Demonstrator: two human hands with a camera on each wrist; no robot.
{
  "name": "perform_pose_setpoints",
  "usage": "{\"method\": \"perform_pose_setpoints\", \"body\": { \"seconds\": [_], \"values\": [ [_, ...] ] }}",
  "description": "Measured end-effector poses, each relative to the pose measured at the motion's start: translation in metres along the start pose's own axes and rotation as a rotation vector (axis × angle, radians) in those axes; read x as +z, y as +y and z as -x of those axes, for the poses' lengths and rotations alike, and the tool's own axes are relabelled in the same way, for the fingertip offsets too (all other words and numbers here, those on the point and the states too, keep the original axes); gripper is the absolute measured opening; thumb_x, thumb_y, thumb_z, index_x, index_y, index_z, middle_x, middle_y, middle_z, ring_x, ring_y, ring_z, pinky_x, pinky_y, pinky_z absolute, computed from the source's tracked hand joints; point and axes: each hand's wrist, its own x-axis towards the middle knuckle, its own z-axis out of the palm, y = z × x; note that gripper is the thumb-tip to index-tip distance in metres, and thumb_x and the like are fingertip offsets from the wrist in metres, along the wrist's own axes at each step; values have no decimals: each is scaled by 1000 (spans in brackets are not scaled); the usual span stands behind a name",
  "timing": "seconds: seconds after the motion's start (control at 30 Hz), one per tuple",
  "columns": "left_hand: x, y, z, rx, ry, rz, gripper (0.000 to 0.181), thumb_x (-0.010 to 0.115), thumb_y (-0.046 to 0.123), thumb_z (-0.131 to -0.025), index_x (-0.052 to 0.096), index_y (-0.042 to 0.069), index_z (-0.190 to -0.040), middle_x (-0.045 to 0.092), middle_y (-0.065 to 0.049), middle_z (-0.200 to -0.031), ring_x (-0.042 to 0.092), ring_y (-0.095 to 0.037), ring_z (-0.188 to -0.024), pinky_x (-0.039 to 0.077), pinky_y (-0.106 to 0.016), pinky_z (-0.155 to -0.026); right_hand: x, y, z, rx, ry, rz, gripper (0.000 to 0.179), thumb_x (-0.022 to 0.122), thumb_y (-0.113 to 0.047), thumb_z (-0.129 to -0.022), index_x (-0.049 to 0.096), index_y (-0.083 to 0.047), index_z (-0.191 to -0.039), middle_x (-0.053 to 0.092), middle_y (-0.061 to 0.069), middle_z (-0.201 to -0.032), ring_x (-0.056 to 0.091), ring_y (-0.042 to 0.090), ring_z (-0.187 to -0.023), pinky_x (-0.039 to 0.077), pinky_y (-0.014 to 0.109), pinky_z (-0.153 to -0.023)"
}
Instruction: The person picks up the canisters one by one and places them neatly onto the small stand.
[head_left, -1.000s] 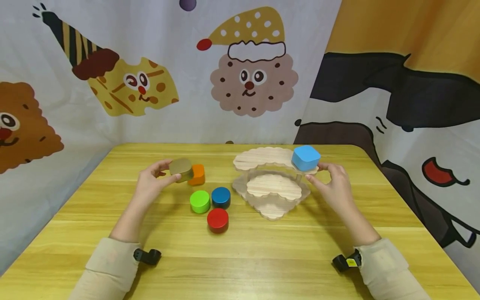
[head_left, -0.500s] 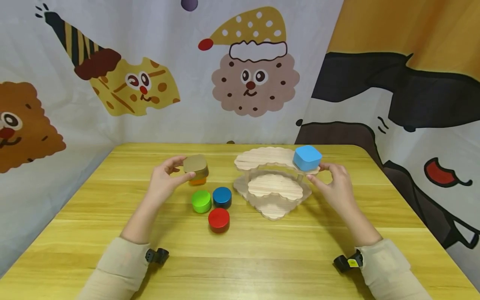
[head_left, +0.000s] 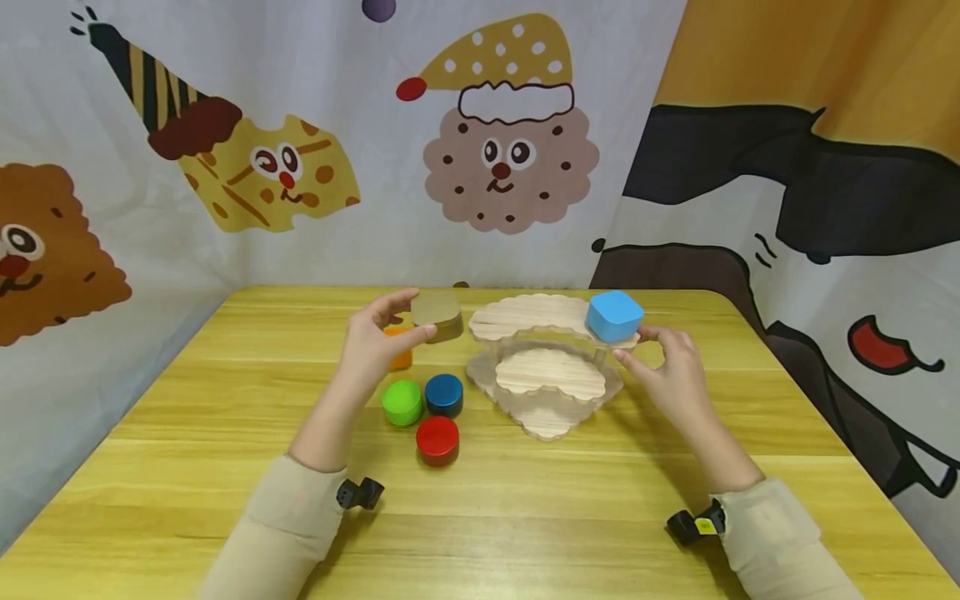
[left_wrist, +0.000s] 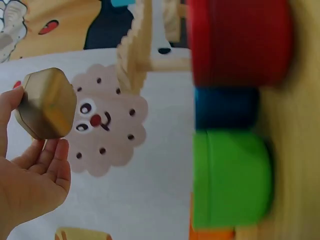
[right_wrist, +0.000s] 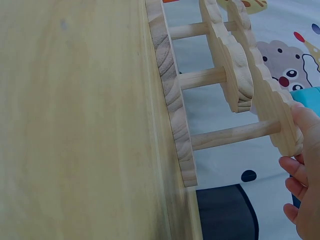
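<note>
My left hand (head_left: 375, 337) holds a small gold lidded tin (head_left: 438, 315) with rounded corners, thumb on one side and fingers on the other. The tin is in the air, just left of a tiered wooden display stand (head_left: 528, 315) with scalloped shelves. In the left wrist view the gold tin (left_wrist: 50, 102) shows a seam under its lid. At the stand's right end, my right hand (head_left: 669, 367) pinches the tip of the top shelf. Beside those fingers, a light blue tin (head_left: 614, 316) sits on that shelf. Round dowels (right_wrist: 237, 135) join the tiers in the right wrist view.
Left of the stand, a green tin (head_left: 402, 402), a dark blue tin (head_left: 444, 395) and a red tin (head_left: 437, 440) stand close together on the wooden table (head_left: 525, 517). An orange tin (head_left: 401, 358) is partly hidden behind my left hand. A printed curtain (head_left: 300, 250) hangs behind.
My left hand has carried the gold tin rightward and slightly up, past the orange tin and towards the stand. My right hand has kept its hold on the shelf.
</note>
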Motion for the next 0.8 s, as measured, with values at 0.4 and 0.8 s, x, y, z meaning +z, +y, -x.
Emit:
{"method": "perform_pose_setpoints", "body": {
  "seconds": [0.4, 0.8],
  "values": [
    [39, 22, -10, 93, -6, 91, 51, 80, 14, -79, 62, 7, -126, 63, -7, -110, 53, -18, -104, 39, -38, -93, 0, 0, 0, 0, 0, 0, 48, 76, -24, -84, 59, 10, -114, 59, 23, -107, 44, 41, -111, 32, 59, -90],
    [66, 40, -16, 110, -20, 141, 52, 81, 19, -78, 62, 10, -126, 62, 0, -113, 52, -18, -104, 39, -38, -93, 0, 0, 0, 9, -2, -12, 47, 76, -23, -84, 59, 10, -113, 59, 24, -108, 43, 41, -112, 31, 59, -90]
  ]
}}
